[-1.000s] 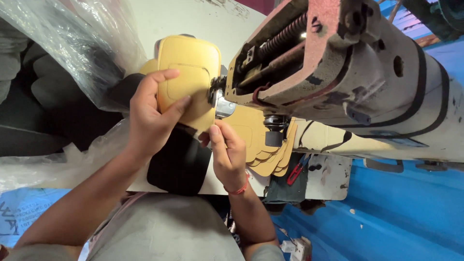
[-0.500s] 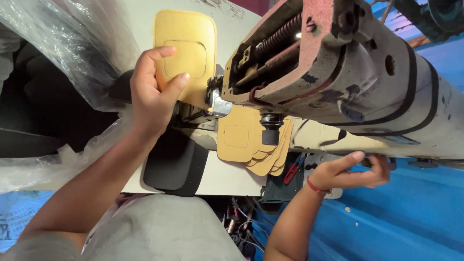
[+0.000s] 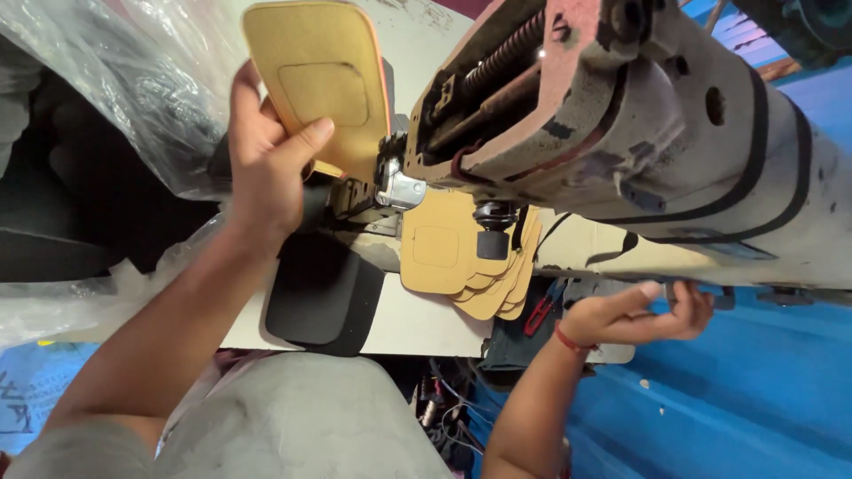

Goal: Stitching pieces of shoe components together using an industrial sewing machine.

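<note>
My left hand grips a tan padded piece with a stitched square patch, held up beside the needle end of a large grey sewing machine. My right hand reaches under the machine's arm at the right, fingers curled on a part beneath the table edge; what it grasps is hidden. A red band circles that wrist. A stack of several matching tan pieces lies on the white table below the machine head.
A black foam pad rests on the table near its front edge. Clear plastic sheeting bulges at the left. Blue surface lies at the lower right. Red-handled snips hang by the table edge.
My left hand has lifted the tan piece up and away from the needle. My right hand left the work by the needle and moved right, under the machine's arm.
</note>
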